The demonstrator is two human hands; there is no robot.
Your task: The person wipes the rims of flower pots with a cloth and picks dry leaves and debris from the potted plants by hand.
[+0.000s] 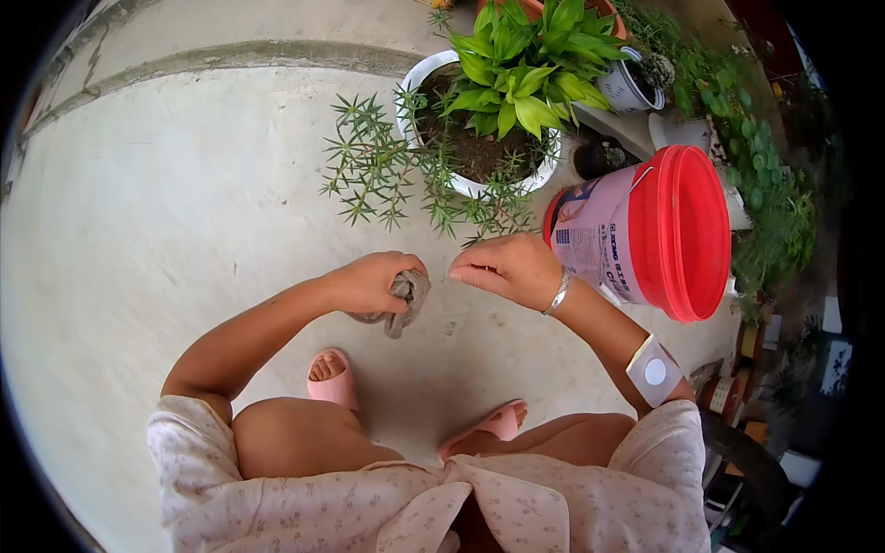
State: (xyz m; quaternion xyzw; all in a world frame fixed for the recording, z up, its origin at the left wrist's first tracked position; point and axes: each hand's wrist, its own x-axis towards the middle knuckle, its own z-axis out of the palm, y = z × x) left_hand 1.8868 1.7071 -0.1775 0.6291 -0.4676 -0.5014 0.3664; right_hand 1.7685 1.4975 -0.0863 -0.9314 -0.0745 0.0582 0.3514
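Note:
A crumpled grey-brown cloth (410, 293) is bunched in my left hand (367, 282), with its folds hanging below the fingers. My right hand (507, 267), with a silver bracelet at its wrist, is held a short gap to the right of the cloth. Its fingers are pressed together in a pinch, and whatever may be between them is too small or hidden to make out. Just beyond both hands stands a white round pot (551, 166) with a broad-leaved green plant (525, 74) and thin trailing stems (369, 161) spilling over its rim.
A red and pink bucket (636, 235) lies tipped on its side close to my right forearm. More potted plants (636, 83) crowd the upper right. Pale concrete floor (166, 221) spreads left, crossed by a low ledge (277, 55). My feet in pink slippers (334, 387) are below.

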